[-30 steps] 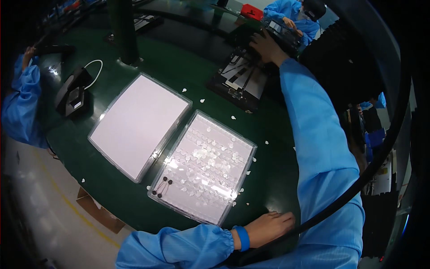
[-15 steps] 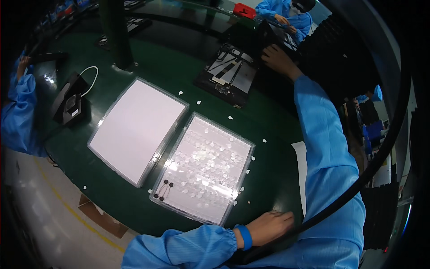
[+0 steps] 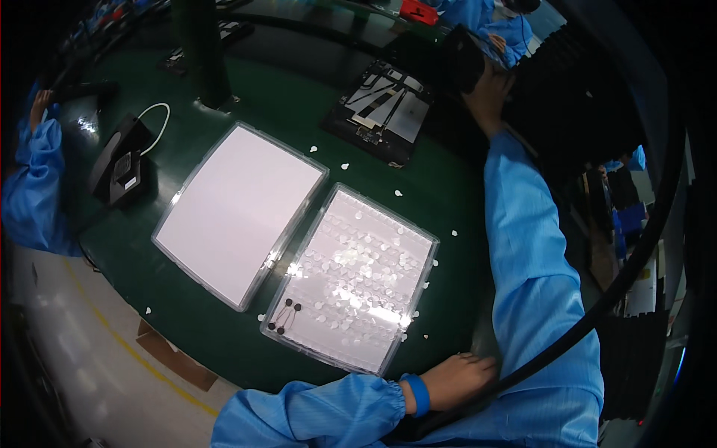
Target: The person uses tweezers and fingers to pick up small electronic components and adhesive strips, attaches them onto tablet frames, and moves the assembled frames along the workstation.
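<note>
we cannot tell either grip: right hand (image 3: 489,91) at the dark panel (image 3: 461,60), left hand (image 3: 461,381) over the surface (image 3: 407,166); slackness could drop the panel.

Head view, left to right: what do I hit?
Co-worker's blue sleeve → black device with white cable → clear case with plain white top → clear case with small white pieces → right hand
</note>
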A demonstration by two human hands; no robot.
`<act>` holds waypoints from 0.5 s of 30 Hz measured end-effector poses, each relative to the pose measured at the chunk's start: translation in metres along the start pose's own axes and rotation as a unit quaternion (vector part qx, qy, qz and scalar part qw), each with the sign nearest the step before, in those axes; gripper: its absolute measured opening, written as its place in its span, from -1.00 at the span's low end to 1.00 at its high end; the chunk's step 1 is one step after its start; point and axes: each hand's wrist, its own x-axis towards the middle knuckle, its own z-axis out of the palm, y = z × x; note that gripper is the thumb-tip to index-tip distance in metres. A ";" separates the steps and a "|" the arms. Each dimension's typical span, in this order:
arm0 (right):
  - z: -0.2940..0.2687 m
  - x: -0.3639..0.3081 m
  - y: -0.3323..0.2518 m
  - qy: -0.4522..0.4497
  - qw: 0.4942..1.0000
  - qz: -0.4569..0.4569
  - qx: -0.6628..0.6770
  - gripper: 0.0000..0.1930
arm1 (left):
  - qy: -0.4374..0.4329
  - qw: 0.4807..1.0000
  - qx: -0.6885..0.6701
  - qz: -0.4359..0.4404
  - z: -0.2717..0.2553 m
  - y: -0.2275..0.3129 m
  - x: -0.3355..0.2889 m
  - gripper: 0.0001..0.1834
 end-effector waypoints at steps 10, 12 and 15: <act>-0.103 0.034 0.001 0.024 0.979 0.064 0.191 0.03 | -0.018 0.997 -0.068 -0.015 -0.005 -0.005 0.006 -0.87; -0.106 0.041 0.029 0.081 0.957 0.120 0.250 0.02 | -0.005 0.996 -0.087 -0.003 -0.022 0.003 0.010 -0.88; -0.141 0.037 0.049 0.127 0.907 0.220 0.335 -0.01 | 0.039 0.983 -0.175 -0.050 -0.031 0.007 0.015 -0.86</act>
